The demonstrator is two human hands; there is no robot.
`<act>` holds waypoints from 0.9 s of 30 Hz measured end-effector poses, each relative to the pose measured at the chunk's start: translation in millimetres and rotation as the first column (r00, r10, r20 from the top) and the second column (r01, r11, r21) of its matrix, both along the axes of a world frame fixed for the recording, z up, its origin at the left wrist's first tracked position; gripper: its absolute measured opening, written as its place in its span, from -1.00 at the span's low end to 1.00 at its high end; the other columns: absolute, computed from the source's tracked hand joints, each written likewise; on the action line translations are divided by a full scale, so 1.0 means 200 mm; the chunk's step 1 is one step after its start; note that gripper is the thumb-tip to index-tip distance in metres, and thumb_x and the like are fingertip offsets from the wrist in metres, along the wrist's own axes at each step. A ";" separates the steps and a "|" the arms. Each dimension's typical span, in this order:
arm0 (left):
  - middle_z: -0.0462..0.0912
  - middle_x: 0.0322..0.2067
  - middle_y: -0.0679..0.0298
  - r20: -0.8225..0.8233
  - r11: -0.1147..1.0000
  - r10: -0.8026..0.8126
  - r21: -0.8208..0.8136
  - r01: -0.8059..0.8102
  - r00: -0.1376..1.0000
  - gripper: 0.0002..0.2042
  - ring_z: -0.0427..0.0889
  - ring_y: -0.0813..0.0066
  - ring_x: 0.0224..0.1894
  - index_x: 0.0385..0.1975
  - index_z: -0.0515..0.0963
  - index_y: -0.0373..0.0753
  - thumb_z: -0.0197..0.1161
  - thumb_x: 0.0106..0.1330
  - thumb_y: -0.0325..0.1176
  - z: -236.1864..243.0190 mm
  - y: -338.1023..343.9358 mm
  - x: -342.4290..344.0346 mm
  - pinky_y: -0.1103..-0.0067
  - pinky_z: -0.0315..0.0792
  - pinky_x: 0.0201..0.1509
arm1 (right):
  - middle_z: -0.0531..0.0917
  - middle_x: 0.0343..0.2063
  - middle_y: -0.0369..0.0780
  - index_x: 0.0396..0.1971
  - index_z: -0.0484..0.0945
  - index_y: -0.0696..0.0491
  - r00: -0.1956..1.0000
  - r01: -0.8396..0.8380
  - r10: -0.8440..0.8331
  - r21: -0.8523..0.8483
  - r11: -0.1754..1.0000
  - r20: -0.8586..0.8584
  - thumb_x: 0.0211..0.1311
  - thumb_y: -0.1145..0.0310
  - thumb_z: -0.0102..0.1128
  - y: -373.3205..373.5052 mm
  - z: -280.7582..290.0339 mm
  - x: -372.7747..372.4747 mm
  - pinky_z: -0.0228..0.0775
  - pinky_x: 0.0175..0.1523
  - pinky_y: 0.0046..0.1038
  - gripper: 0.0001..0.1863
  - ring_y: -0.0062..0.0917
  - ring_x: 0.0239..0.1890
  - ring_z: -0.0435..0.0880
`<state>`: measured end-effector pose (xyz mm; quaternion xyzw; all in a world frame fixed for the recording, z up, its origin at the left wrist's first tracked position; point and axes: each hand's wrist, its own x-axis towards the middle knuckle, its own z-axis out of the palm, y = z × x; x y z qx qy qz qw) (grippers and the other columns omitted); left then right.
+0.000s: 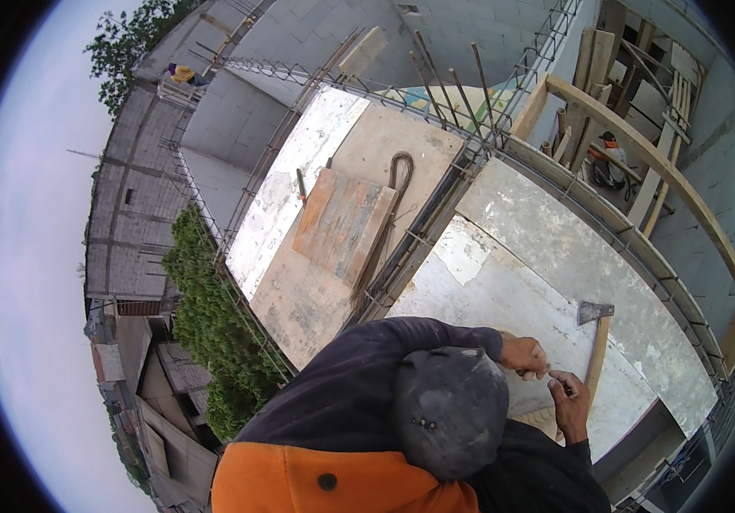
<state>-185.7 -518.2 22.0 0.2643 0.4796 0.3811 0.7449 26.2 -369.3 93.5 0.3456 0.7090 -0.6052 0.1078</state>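
Neither of my own hands shows. Another person fills the lower middle, seen from above and behind, in a dark cap (451,412) and a dark and orange top (324,479). That person's left hand (525,356) and right hand (570,402) come close together with fingers pinched. Whatever small thing is between them is too tiny to make out. Beside their right hand a hatchet (596,350) with a wooden handle lies on the pale panel (504,295). Part of a light wooden piece (541,419) shows beneath the hands.
A wooden board (337,224), a bundle of thin wire (400,171) and a slim red-and-dark tool (301,185) lie on the left panels. Upright rebar (474,85) and a rebar cage (423,227) divide the panels. A bent-looking timber (667,171) spans a lower room where another person (608,161) is.
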 end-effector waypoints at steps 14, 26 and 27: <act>0.60 -0.63 0.38 0.070 0.992 -0.107 -0.065 0.112 0.992 -0.68 0.48 0.57 -0.58 -0.36 0.73 -0.21 0.32 0.48 -0.08 0.04 -0.01 0.03 0.53 0.31 -0.45 | 0.74 -0.37 -0.31 -0.13 0.71 0.15 0.985 0.168 -0.170 -0.303 0.938 0.020 0.40 0.46 0.35 -0.08 -0.02 -0.01 0.44 -0.22 -0.58 -0.87 -0.70 -0.37 0.60; 0.63 -0.61 0.36 -0.033 0.991 -0.130 -0.042 0.128 0.991 -0.66 0.51 0.56 -0.56 -0.46 0.71 -0.19 0.35 0.44 -0.06 0.07 0.00 0.01 0.52 0.34 -0.43 | 0.67 -0.47 -0.21 -0.33 0.53 0.14 0.984 0.150 -0.172 -0.312 0.938 -0.044 0.37 0.34 0.05 -0.08 -0.06 -0.01 0.46 -0.26 -0.51 -0.82 -0.57 -0.45 0.60; 0.63 -0.61 0.36 -0.043 0.989 -0.141 -0.046 0.139 0.989 -0.66 0.52 0.56 -0.55 -0.46 0.71 -0.19 0.35 0.43 -0.06 0.08 0.00 0.00 0.52 0.35 -0.42 | 0.66 -0.48 -0.19 -0.35 0.52 0.13 0.984 0.147 -0.170 -0.309 0.940 -0.048 0.36 0.31 0.02 -0.08 -0.06 -0.01 0.47 -0.27 -0.50 -0.79 -0.56 -0.46 0.60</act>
